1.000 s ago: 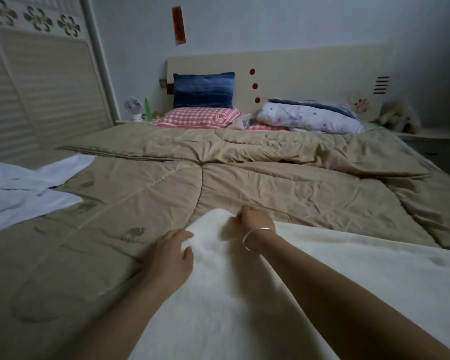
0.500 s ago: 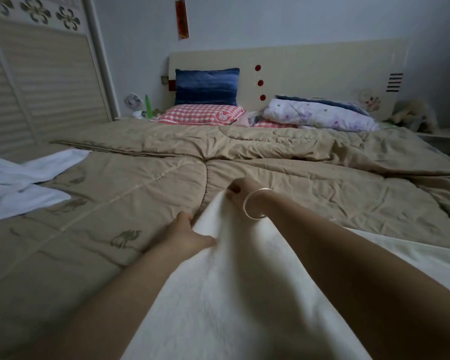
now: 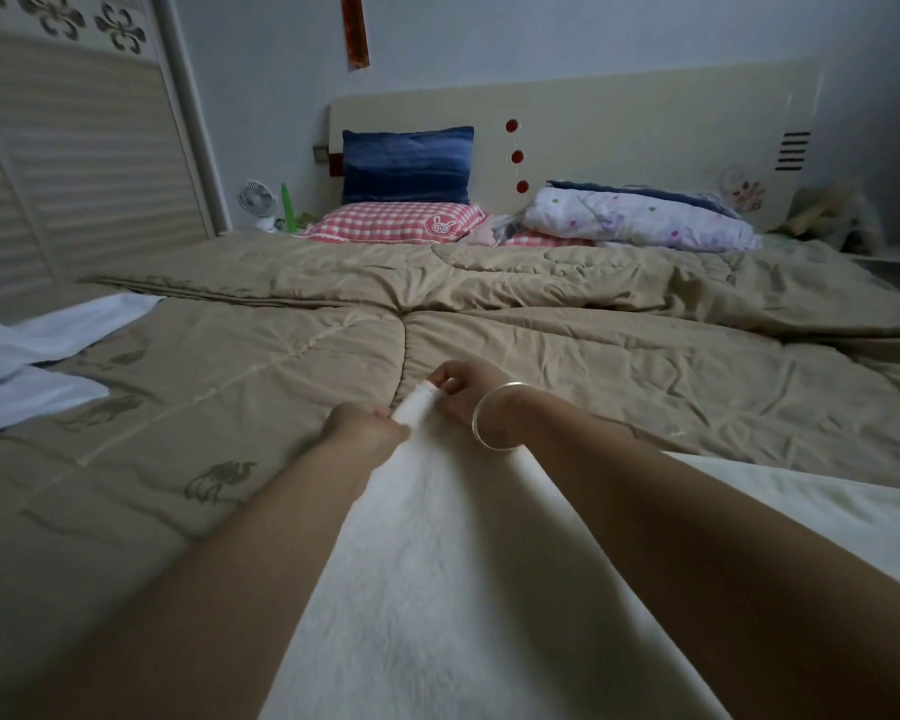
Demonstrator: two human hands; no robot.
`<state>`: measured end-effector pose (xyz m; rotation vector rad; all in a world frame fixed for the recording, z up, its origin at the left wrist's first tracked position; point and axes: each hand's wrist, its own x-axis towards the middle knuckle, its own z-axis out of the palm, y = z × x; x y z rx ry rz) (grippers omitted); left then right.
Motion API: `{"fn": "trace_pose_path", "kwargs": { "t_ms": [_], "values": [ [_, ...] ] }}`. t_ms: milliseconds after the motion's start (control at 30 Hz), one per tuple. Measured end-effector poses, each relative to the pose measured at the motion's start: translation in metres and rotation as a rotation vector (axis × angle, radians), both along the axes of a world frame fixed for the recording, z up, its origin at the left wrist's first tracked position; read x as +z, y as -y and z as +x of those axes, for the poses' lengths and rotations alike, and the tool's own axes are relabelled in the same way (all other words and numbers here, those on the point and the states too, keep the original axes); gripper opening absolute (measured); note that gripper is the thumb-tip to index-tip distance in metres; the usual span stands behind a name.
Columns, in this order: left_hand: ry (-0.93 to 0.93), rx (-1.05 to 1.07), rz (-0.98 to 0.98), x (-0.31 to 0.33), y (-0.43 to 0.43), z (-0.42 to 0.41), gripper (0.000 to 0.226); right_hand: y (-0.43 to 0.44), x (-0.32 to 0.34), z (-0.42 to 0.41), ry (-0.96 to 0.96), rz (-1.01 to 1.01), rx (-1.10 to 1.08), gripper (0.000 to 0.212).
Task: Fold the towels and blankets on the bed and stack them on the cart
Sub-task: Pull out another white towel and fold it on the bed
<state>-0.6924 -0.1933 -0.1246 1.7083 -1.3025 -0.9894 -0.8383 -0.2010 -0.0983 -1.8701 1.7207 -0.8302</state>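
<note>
A fluffy white blanket (image 3: 437, 589) stretches from the bottom of the view up to a narrow corner in the middle of the bed. My left hand (image 3: 362, 426) pinches that corner from the left. My right hand (image 3: 463, 389), with a silver bangle on the wrist, pinches the same corner from the right, a little farther up. Both arms reach forward over the blanket. A second white cloth (image 3: 37, 356) lies crumpled at the bed's left edge.
A tan quilt (image 3: 619, 356) covers the bed. At the headboard (image 3: 645, 127) lie a blue pillow (image 3: 406, 166), a red checked pillow (image 3: 396, 223) and a folded floral quilt (image 3: 640, 220). A slatted wardrobe (image 3: 74, 174) stands at left, with a small fan (image 3: 255, 200) beside it.
Both hands have drawn together and moved forward across the bed, gathering the blanket's wide edge into a narrow corner pinched between them.
</note>
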Motion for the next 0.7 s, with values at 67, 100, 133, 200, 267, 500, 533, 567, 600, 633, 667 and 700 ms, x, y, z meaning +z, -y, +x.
{"fn": "trace_pose_path", "kwargs": {
  "t_ms": [67,100,133,200,267,500,533,567,600,633,667,700],
  "values": [
    [0.156,-0.004,-0.098,-0.004,-0.002,-0.008,0.014,-0.016,-0.001,-0.011,-0.068,0.014,0.037,0.039],
    [0.245,-0.008,-0.112,-0.004,-0.003,-0.01,0.013,-0.025,-0.002,-0.019,-0.13,0.044,0.042,0.044],
    [0.317,-0.026,-0.104,-0.007,-0.005,-0.011,0.013,-0.035,-0.002,-0.032,-0.191,0.086,0.029,0.048],
    [0.339,-0.075,-0.126,-0.008,-0.004,-0.011,0.025,-0.056,0.007,-0.068,-0.321,0.155,-0.045,0.049],
    [0.576,-0.202,-0.214,-0.001,-0.008,-0.015,0.048,-0.077,0.019,-0.113,-0.504,0.223,-0.139,0.047],
    [1.769,-0.722,-0.515,0.027,-0.025,-0.06,0.068,-0.136,0.032,-0.189,-0.79,0.411,-0.131,0.044],
    [1.802,-0.71,-0.497,0.028,-0.027,-0.064,0.06,-0.142,0.036,-0.195,-0.843,0.416,-0.134,0.044],
    [1.798,-0.68,-0.487,0.027,-0.029,-0.065,0.051,-0.147,0.037,-0.199,-0.896,0.42,-0.135,0.043],
    [1.771,-0.642,-0.504,0.029,-0.033,-0.067,0.042,-0.152,0.038,-0.203,-0.94,0.422,-0.145,0.04],
    [1.731,-0.605,-0.552,0.03,-0.035,-0.067,0.036,-0.159,0.036,-0.207,-0.955,0.413,-0.167,0.036],
    [1.702,-0.568,-0.6,0.033,-0.038,-0.066,0.032,-0.167,0.032,-0.209,-0.963,0.399,-0.193,0.033],
    [1.686,-0.522,-0.673,0.034,-0.041,-0.061,0.029,-0.172,0.025,-0.208,-0.987,0.343,-0.219,0.032]
  ]
}}
